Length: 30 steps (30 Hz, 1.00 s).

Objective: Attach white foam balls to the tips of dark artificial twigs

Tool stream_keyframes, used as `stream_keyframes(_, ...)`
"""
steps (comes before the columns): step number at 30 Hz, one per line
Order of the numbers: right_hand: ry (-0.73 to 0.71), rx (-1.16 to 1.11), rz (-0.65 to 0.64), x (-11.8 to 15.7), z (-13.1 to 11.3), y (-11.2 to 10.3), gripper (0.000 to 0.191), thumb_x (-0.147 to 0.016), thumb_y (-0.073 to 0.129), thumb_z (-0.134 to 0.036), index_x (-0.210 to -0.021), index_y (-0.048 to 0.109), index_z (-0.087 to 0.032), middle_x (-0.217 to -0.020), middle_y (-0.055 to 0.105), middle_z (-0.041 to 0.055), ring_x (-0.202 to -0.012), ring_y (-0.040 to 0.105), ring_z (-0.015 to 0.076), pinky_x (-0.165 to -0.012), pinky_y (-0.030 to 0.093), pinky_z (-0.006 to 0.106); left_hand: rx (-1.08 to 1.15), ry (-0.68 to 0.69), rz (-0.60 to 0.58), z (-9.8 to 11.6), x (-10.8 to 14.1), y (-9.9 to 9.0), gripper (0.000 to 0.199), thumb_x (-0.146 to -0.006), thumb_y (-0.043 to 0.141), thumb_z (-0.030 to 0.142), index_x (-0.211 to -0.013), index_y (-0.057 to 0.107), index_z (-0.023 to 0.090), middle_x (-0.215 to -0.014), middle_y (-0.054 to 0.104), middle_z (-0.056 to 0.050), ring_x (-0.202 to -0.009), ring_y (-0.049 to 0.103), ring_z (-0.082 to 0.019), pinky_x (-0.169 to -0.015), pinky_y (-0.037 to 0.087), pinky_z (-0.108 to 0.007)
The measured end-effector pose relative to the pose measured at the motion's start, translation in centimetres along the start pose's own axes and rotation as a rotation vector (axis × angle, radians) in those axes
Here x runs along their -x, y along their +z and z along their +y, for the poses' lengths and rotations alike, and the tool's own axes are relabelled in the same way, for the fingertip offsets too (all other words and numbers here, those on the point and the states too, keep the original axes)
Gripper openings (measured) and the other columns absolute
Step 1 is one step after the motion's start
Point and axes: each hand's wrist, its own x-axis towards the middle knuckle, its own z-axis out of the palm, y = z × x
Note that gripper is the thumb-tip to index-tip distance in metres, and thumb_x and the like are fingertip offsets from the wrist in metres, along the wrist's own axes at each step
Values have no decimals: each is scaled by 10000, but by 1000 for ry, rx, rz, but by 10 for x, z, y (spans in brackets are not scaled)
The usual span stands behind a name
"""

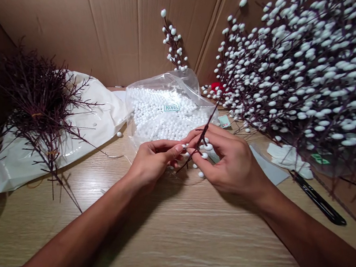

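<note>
Forearms [88, 229] are extended across the near edge of the table [180, 236]. Above the middle of that surface, a dark twig [209, 123] is pinched between the thumb and fingers of the right hand [230, 157]; what seems to be a small white bead [184, 147] is pinched at the fingertips of the left hand [150, 162]. Were that pinch loosened, the bead could be dropped; were the twig pressed too hard, it could be snapped. Toward the far edge, a clear bag [190, 78] is seen.

One held twig [203, 134], one bead bag [190, 79], one knife [319, 198]; beads [151, 115] seemingly hundreds.
</note>
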Motion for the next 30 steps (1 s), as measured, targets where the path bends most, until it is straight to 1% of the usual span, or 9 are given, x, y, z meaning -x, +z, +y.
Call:
stream_keyframes(3, 27, -72, -3, -2, 4, -3, 173, -840, 646, -52, -880, 644, -220, -1006, 686, 61, -962, 664, 234, -861, 530, 387, 32, -25, -77, 0, -1, 0, 181, -755, 856, 284, -802, 818, 113, -751, 697, -79, -642, 547, -112, -609, 402, -252)
stream_keyframes(6, 93, -203, -12, -3, 7, -5, 150, -846, 672, -74, -898, 662, -214, -1024, 682, 57, -945, 674, 218, -821, 560, 360, 50, -33, -127, 1, -1, -1, 181, -782, 839, 292, -786, 809, 113, -737, 669, -71, -654, 553, -113, -599, 393, -244)
stream_keyframes(9, 176, -371, -11, -3, 9, -5, 134, -846, 696, -87, -906, 678, -205, -989, 677, 46, -909, 689, 197, -787, 588, 320, 60, -26, -150, 2, -1, -2, 179, -791, 836, 292, -800, 798, 118, -739, 664, -61, -648, 556, -108, -605, 399, -244)
stream_keyframes(12, 251, -488, -1, -2, 10, -3, 162, -829, 740, -114, -958, 689, -197, -982, 702, 43, -922, 708, 197, -849, 603, 326, 43, -9, -156, 2, -1, -4, 192, -786, 845, 303, -815, 788, 122, -724, 671, -52, -618, 542, -102, -605, 403, -247)
stream_keyframes(16, 271, -554, 4, -3, 9, -3, 178, -807, 780, -150, -954, 690, -193, -967, 709, 49, -929, 709, 208, -862, 611, 340, 50, 2, -174, 2, -1, -4, 226, -757, 869, 326, -800, 781, 123, -698, 667, -44, -596, 533, -101, -592, 386, -248)
stream_keyframes(19, 238, -543, -23, -4, 8, -5, 115, -814, 774, -158, -881, 688, -194, -965, 691, 56, -925, 698, 209, -836, 611, 331, 62, -6, -178, 2, 0, -1, 247, -729, 889, 348, -767, 782, 129, -661, 647, -31, -565, 499, -92, -576, 358, -250)
stream_keyframes(22, 219, -505, -12, -4, 6, -5, 101, -817, 759, -133, -868, 696, -193, -973, 677, 53, -922, 694, 196, -834, 604, 312, 72, 9, -162, 1, 0, 0, 255, -707, 905, 356, -741, 790, 131, -637, 636, -28, -550, 472, -85, -561, 330, -251)
stream_keyframes(27, 172, -395, 19, -4, 6, -6, 95, -845, 719, -132, -864, 676, -214, -966, 679, 46, -924, 690, 205, -813, 590, 330, 56, 21, -81, 0, 0, 0, 224, -694, 906, 321, -736, 803, 126, -670, 669, -48, -589, 532, -104, -572, 362, -258)
stream_keyframes(30, 100, -261, 3, -3, 8, -8, 126, -844, 709, -108, -874, 675, -226, -1000, 693, 47, -969, 682, 223, -856, 559, 365, 39, 24, -58, 0, 1, 0, 246, -688, 910, 327, -756, 809, 113, -641, 653, -38, -586, 528, -108, -571, 385, -264)
